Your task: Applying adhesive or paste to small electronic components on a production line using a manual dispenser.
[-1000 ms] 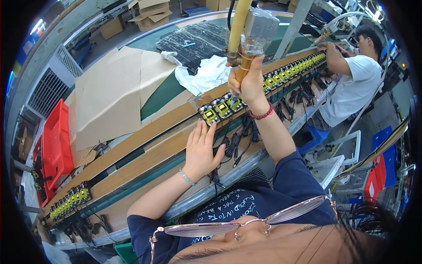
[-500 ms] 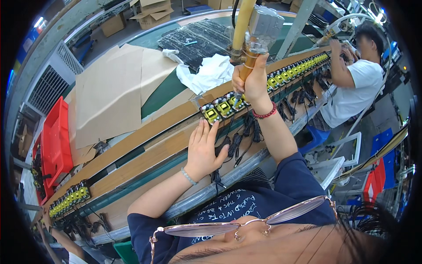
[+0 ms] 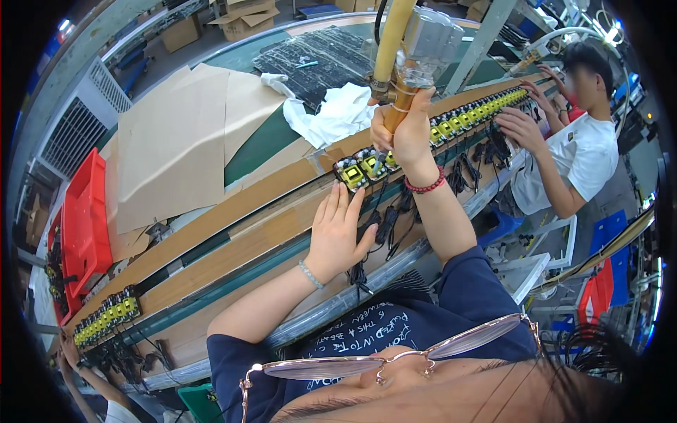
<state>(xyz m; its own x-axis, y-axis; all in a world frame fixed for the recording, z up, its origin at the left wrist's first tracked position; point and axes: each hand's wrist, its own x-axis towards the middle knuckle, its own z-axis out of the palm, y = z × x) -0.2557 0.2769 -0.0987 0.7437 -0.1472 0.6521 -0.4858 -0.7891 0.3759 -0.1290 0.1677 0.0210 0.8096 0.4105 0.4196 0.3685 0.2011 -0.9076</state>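
My right hand (image 3: 412, 137) is wrapped round the amber body of a glue gun (image 3: 401, 99), whose thin nozzle points down at a row of small circuit boards (image 3: 352, 175) with yellow transformers. My left hand (image 3: 336, 236) is open, fingers stretched out, with its fingertips at the near edge of the leftmost board in this row. Black cables (image 3: 386, 225) hang from the boards toward me, some beside my left thumb. The exact spot under the nozzle is partly hidden by my right hand.
More boards (image 3: 479, 113) run along the rail to a co-worker (image 3: 582, 141) at right. Another board group (image 3: 109, 317) lies at lower left near another person's hand. White cloth (image 3: 337, 116), cardboard sheets (image 3: 169, 148) and a red bin (image 3: 86, 218) lie beyond the rail.
The near row of boards has shifted right, and my left hand has moved right with it. My right hand keeps the glue gun in nearly the same place. The co-worker's arms have moved.
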